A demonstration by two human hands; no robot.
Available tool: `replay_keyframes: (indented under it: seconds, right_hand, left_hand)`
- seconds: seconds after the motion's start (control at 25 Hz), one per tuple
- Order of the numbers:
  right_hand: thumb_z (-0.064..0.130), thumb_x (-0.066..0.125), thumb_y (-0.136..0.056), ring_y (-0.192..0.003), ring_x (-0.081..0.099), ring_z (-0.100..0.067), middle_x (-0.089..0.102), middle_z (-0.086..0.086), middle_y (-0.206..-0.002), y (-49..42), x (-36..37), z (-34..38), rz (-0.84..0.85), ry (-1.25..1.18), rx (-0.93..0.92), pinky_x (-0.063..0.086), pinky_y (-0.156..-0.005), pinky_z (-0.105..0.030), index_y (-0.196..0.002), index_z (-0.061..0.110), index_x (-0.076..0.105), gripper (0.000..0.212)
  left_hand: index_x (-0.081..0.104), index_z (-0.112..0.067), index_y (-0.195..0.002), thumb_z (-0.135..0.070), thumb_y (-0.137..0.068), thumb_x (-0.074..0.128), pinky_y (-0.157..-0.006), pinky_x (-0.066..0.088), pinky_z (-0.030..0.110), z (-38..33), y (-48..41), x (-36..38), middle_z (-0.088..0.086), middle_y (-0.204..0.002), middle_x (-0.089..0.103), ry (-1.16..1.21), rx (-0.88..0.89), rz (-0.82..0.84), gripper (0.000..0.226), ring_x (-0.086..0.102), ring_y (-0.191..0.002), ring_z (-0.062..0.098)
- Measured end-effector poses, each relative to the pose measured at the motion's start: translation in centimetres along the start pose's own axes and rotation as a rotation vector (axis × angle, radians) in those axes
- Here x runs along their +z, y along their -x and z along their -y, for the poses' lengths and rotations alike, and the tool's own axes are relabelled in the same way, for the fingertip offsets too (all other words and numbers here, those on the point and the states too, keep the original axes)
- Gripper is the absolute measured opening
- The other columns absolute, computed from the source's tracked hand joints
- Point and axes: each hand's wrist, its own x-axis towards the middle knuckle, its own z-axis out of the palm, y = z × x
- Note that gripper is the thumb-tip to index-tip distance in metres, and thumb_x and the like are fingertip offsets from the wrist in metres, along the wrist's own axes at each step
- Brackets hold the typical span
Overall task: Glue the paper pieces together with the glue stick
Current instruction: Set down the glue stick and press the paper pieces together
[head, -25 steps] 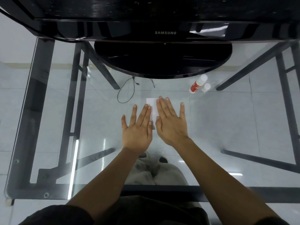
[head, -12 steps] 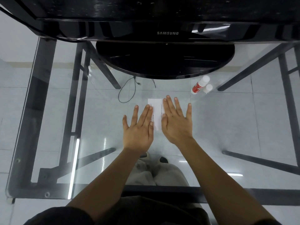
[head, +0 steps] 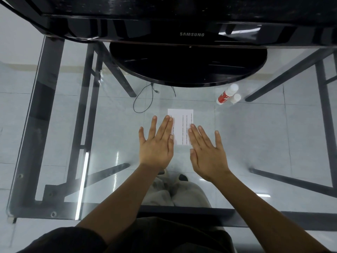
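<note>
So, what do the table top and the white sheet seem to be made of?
The table top looks like clear glass: floor tiles and frame bars show through it, and light glints on it. The white sheet seems thin matt paper, lying flat, with printed lines.

A sheet of paper [head: 182,125] lies on the glass table [head: 255,143], in front of the monitor stand [head: 187,68]. The left hand [head: 156,143] lies flat at the paper's left edge, the right hand [head: 207,152] flat at its right edge, the paper between them. The glue stick [head: 226,94] lies behind and to the right of the paper, its cap [head: 236,98] just beside it.
</note>
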Motion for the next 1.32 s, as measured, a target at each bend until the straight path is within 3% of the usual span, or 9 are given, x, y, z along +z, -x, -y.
replay_keyframes:
  seconds: [0.12, 0.4, 0.48, 0.6, 0.68, 0.84, 1.0, 1.12, 1.32]
  right_hand:
    - [0.042, 0.031, -0.089, -0.138, 0.011, -0.023, 0.027, -0.006, -0.151, 0.9, -0.6, -0.2, -0.01, 0.021, -0.004, 0.0, -0.108, -0.056, -0.143, 0.015, 0.029, 0.06]
    - [0.044, 0.014, -0.092, -0.132, 0.038, -0.027, 0.044, -0.004, -0.142, 2.7, -1.5, -2.5, 0.014, 0.097, -0.257, 0.013, -0.103, -0.062, -0.135, 0.019, 0.045, 0.059]
    - [0.043, 0.021, -0.093, -0.135, 0.034, -0.026, 0.04, -0.005, -0.145, 1.4, -2.2, -2.5, -0.017, 0.025, -0.209, 0.01, -0.106, -0.059, -0.137, 0.017, 0.042, 0.055]
    - [0.045, 0.014, -0.095, -0.143, 0.002, -0.019, 0.002, 0.0, -0.154, -1.6, -2.0, -1.1, -0.004, -0.15, -0.003, -0.009, -0.111, -0.044, -0.146, 0.017, 0.005, 0.059]
    - [0.048, 0.006, -0.094, -0.142, -0.011, -0.018, -0.011, 0.001, -0.154, -3.1, -1.2, 0.0, 0.018, -0.15, 0.052, -0.014, -0.11, -0.041, -0.144, 0.018, -0.011, 0.061]
    - [0.046, 0.013, -0.096, -0.137, -0.022, -0.014, -0.007, -0.001, -0.157, -3.7, 0.0, 0.5, 0.009, -0.092, 0.085, -0.015, -0.109, -0.045, -0.146, 0.018, -0.008, 0.061]
    - [0.05, 0.005, -0.093, -0.138, -0.022, -0.017, -0.008, 0.0, -0.157, -3.7, 0.2, 0.5, 0.003, -0.092, 0.088, -0.015, -0.11, -0.046, -0.146, 0.02, -0.011, 0.063]
    - [0.052, -0.001, -0.088, -0.142, -0.014, -0.02, -0.01, 0.0, -0.157, -3.7, 0.1, 0.5, 0.027, -0.116, 0.09, -0.013, -0.11, -0.047, -0.145, 0.02, -0.013, 0.066]
    - [0.045, 0.014, -0.095, -0.143, -0.012, -0.018, -0.007, 0.001, -0.157, -3.6, 0.0, 0.6, 0.006, -0.184, 0.096, -0.012, -0.111, -0.046, -0.146, 0.02, -0.007, 0.061]
  left_hand:
    - [-0.011, -0.03, -0.145, -0.045, -0.095, -0.001, -0.108, -0.016, 0.046, -0.1, 0.0, -0.1, -0.014, -0.15, -0.016, -0.008, 0.0, 0.02, 0.054, -0.018, -0.14, 0.017]
    - [-0.007, -0.03, -0.146, -0.043, -0.097, 0.007, -0.108, -0.012, 0.048, 0.1, 0.0, 0.2, -0.016, -0.15, -0.016, 0.011, 0.008, -0.006, 0.053, -0.014, -0.141, 0.017]
    - [-0.007, -0.03, -0.146, -0.042, -0.097, 0.007, -0.109, -0.009, 0.049, 0.1, -0.1, 0.2, -0.016, -0.151, -0.011, 0.018, 0.011, -0.002, 0.053, -0.012, -0.142, 0.017]
    - [-0.015, -0.03, -0.144, -0.042, -0.096, 0.002, -0.108, -0.009, 0.049, 0.1, 0.1, 0.0, -0.015, -0.15, -0.013, 0.014, 0.008, 0.032, 0.052, -0.015, -0.141, 0.017]
    - [-0.025, -0.031, -0.14, -0.044, -0.095, -0.002, -0.108, -0.01, 0.049, -0.1, 0.0, -0.1, -0.014, -0.148, -0.019, 0.002, 0.007, 0.047, 0.052, -0.021, -0.139, 0.017]
    - [-0.029, -0.032, -0.138, -0.049, -0.094, -0.003, -0.106, -0.017, 0.05, 0.4, -0.1, -0.4, -0.015, -0.145, -0.03, -0.021, 0.045, 0.077, 0.054, -0.029, -0.135, 0.017]
    - [-0.01, -0.03, -0.144, -0.057, -0.093, 0.007, -0.105, -0.01, 0.056, 1.6, 2.1, -0.6, -0.009, -0.151, -0.005, -0.148, 0.356, 0.048, 0.061, -0.007, -0.14, 0.023]
    - [0.009, -0.027, -0.145, -0.061, -0.091, 0.011, -0.103, -0.005, 0.063, 2.2, 2.0, -1.1, -0.006, -0.151, 0.01, -0.229, 0.443, 0.073, 0.063, 0.002, -0.14, 0.026]
    - [0.016, -0.026, -0.145, -0.057, -0.093, 0.013, -0.099, 0.006, 0.069, 5.9, 1.7, -2.5, -0.005, -0.15, 0.019, -0.28, 0.556, 0.102, 0.06, 0.011, -0.139, 0.031]
